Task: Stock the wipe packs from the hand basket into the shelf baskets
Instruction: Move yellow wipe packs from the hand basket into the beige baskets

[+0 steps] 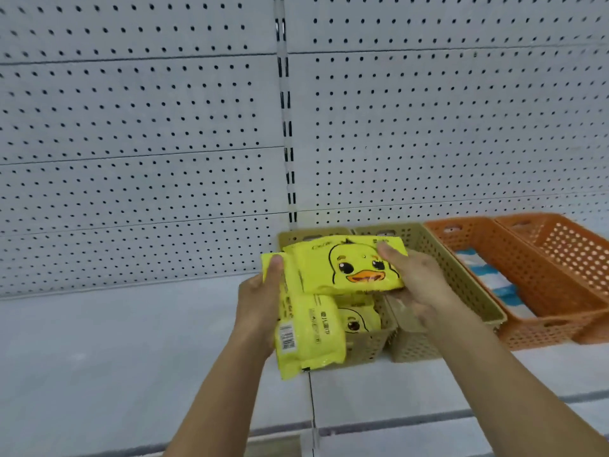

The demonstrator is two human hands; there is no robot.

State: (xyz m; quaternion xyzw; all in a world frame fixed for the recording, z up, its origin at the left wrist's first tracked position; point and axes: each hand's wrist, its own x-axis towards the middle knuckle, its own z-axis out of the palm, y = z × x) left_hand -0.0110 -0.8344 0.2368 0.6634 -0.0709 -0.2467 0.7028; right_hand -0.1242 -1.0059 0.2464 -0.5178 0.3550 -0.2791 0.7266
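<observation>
My left hand (260, 301) grips a yellow wipe pack (306, 338) turned back side out, its barcode showing, at the left edge of a beige shelf basket (365, 344). My right hand (415, 285) holds a second yellow pack with a duck face (346, 265) flat above that basket, thumb on its top right corner. Another duck pack (357, 319) lies inside the basket below. The hand basket is out of view.
A second beige basket (461, 278) stands to the right, then an orange basket (527, 282) holding blue-and-white packs (494, 282) and another orange basket (573, 245). White shelf board (115, 351) stretches left; pegboard wall (148, 143) behind.
</observation>
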